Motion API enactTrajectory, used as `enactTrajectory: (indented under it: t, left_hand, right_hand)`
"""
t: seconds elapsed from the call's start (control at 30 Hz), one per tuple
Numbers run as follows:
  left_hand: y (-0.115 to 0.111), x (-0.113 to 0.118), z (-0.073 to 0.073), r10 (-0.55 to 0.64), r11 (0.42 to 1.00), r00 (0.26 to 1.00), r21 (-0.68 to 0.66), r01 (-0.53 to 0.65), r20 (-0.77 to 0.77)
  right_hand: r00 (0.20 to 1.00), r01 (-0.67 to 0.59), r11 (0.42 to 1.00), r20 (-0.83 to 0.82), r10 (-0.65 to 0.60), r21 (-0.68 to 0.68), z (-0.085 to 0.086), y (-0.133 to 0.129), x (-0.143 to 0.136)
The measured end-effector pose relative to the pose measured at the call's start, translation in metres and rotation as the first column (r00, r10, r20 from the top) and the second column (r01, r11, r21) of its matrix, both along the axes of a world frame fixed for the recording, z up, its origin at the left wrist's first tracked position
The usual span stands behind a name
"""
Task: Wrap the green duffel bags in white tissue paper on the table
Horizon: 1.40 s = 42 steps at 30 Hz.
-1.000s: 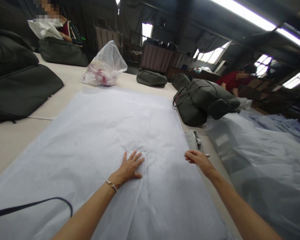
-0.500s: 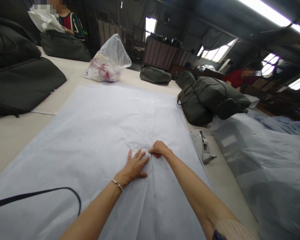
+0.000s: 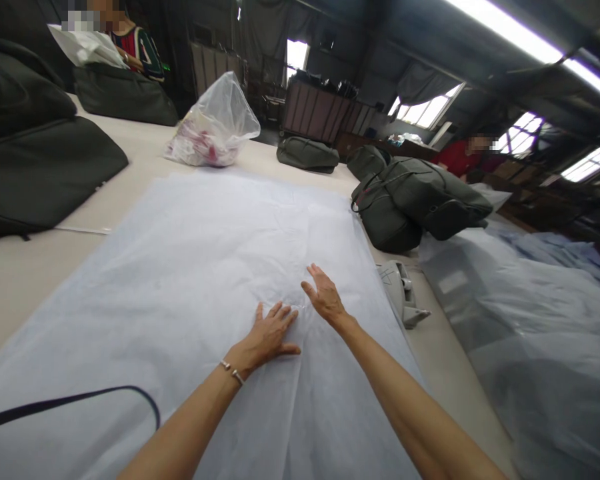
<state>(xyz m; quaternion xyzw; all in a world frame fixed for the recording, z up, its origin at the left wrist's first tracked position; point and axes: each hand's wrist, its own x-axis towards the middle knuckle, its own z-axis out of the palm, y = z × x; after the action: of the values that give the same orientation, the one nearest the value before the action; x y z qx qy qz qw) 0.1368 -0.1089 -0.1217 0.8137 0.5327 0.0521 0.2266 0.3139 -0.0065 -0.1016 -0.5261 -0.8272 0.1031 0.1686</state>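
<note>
A large stack of thin, translucent white plastic sheets or bags [image 3: 195,267] lies over the table in front of me. My left hand [image 3: 271,332] rests flat on it with the fingers spread, a metal bracelet at the wrist. Just right of it, my right hand [image 3: 326,297] is held over the plastic, fingers stretched and thumb apart, holding nothing. A lengthwise fold runs through the plastic between my hands, with small wrinkles by the left fingertips. Whether the right hand touches the plastic I cannot tell.
Dark green bags stand at the left [image 3: 45,170] and right [image 3: 420,197]. A clear plastic bag with scraps [image 3: 213,133] sits at the back. A grey tape dispenser-like device [image 3: 403,293] lies right, beside piled clear plastic [image 3: 530,333]. A dark strap [image 3: 80,399] crosses lower left. Two people are beyond.
My right hand has let go of its pinch on the plastic, opened and moved slightly forward and right. The left hand stays flat in nearly the same spot, its thumb stretched further out.
</note>
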Motion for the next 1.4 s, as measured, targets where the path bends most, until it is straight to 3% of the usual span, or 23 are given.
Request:
enactTrajectory:
  t: [0.07,0.13,0.23,0.3,0.4,0.53,0.87,1.0,1.07,1.17,1.3,1.4]
  left_hand:
    - [0.001,-0.006,0.005,0.025,0.999,1.0,0.029,-0.025,0.001]
    - [0.004,-0.017,0.006,0.092,0.988,0.995,0.131,-0.088,-0.027]
    - [0.01,-0.039,-0.003,0.223,0.948,0.969,0.254,-0.191,-0.106]
    - [0.014,-0.051,-0.012,0.253,0.952,0.956,0.213,-0.219,-0.151]
    - [0.023,-0.062,-0.021,0.245,0.964,0.955,0.147,-0.222,-0.169]
    - [0.047,-0.07,-0.023,0.234,0.968,0.96,0.132,-0.214,-0.153]
    - [0.158,-0.114,-0.033,0.203,0.965,0.967,0.201,-0.17,-0.156]
    - [0.175,-0.12,-0.033,0.215,0.957,0.963,0.234,-0.174,-0.162]
    - [0.175,-0.121,-0.03,0.203,0.963,0.965,0.215,-0.165,-0.168]
    - [0.162,-0.119,-0.021,0.198,0.97,0.963,0.176,-0.166,-0.184]
    - [0.114,-0.1,-0.002,0.113,0.986,0.976,0.145,-0.087,-0.186]
    - [0.051,-0.077,0.016,-0.015,0.999,0.985,0.029,0.02,-0.174]
  right_hand:
    - [0.991,-0.109,0.994,0.086,0.107,0.021,-0.016,-0.001,-0.011]
    - [0.975,-0.136,0.991,0.175,0.137,-0.018,-0.033,-0.004,-0.019]
    - [0.96,-0.13,0.989,0.242,0.143,-0.072,-0.051,-0.009,-0.024]
    - [0.954,-0.127,0.988,0.262,0.145,-0.086,-0.055,-0.008,-0.024]
    - [0.95,-0.123,0.988,0.278,0.145,-0.095,-0.054,0.002,-0.028]
    - [0.948,-0.108,0.989,0.288,0.134,-0.103,-0.052,0.033,-0.045]
    - [0.945,-0.035,0.99,0.319,0.077,-0.136,-0.051,0.143,-0.09]
    - [0.967,0.033,0.987,0.253,0.008,-0.159,-0.029,0.142,-0.09]
    - [0.984,-0.016,0.992,0.176,0.039,-0.126,-0.013,0.119,-0.079]
    - [0.976,-0.172,0.98,0.12,0.183,-0.1,0.001,0.063,-0.054]
    - [0.93,-0.284,0.942,0.187,0.316,-0.179,-0.017,-0.001,-0.022]
    - [0.926,-0.272,0.936,0.205,0.317,-0.222,-0.036,-0.014,-0.016]
